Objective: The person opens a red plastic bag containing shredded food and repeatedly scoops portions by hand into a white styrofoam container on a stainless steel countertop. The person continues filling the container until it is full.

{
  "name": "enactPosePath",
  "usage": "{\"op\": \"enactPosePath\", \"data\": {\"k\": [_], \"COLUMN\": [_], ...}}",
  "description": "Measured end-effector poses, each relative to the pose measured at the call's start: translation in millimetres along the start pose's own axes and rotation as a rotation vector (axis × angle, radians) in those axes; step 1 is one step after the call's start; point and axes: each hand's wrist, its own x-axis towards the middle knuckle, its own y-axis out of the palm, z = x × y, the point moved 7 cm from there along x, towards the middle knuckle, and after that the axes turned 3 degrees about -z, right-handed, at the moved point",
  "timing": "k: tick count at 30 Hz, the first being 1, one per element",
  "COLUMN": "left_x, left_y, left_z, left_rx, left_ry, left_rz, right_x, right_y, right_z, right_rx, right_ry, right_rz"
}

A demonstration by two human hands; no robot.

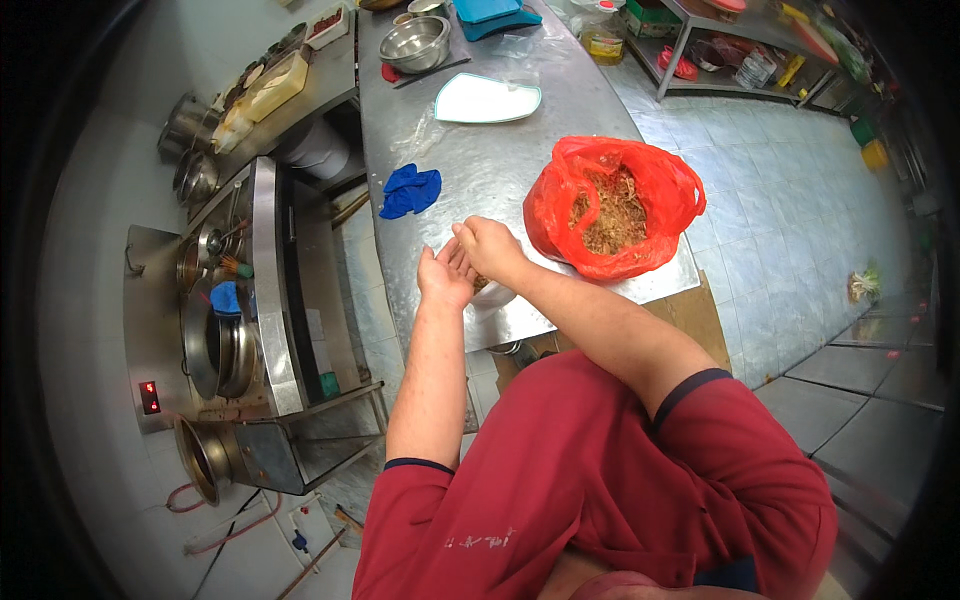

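My left hand (448, 279) is turned palm up over a steel table (480, 154), and its visible palm is bare. Against its fingertips lies my right hand (491, 247), knuckles up with the fingers curled; whether they pinch anything is hidden. Just below both hands stands a small whitish container or bag (493, 297), mostly covered by my right forearm, with a bit of brown shredded food showing. To the right, a red plastic bag (544, 214) stands wide-mouthed, filled with brown shredded food (619, 214). A crumpled blue cloth (410, 191) lies beyond my left hand.
Farther up the table are a white tray (487, 99), a steel bowl (416, 45) and a blue plastic tray (487, 9). A stove counter with woks (202, 337) runs along the left. Shelving (720, 56) stands at upper right, beyond the tiled floor (772, 195).
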Motion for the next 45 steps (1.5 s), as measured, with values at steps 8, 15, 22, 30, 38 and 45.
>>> {"op": "enactPosePath", "data": {"k": [8, 15, 22, 30, 38, 45], "left_x": [-16.0, -35.7, -28.4, -85.5, -126.3, -96.2], "left_y": [4.9, 5.8, 23.7, 73.6, 164.4, 180.5], "left_z": [13.2, 16.4, 4.2, -9.3, 121.8, 176.6], "left_rx": [-0.008, 0.008, 0.027, 0.411, 1.511, 1.833], "left_ry": [-0.078, -0.136, 0.064, 0.661, 1.182, 1.208], "left_rz": [-0.026, -0.119, -0.006, -0.066, 0.794, 0.696], "right_x": [4.8, -5.5, -17.9, -71.5, -78.0, -100.8], "right_y": [50.7, 31.0, 34.7, -135.0, -236.2, -275.3], "right_z": [-39.1, -24.9, -0.9, 69.6, -93.9, -132.7], "right_rx": [0.546, 0.415, 0.111, 0.476, -0.436, -0.302], "right_ry": [0.214, 0.340, 0.027, -0.104, -0.213, 0.195], "right_rz": [0.245, 0.293, 0.031, 0.102, 0.143, -0.057]}}
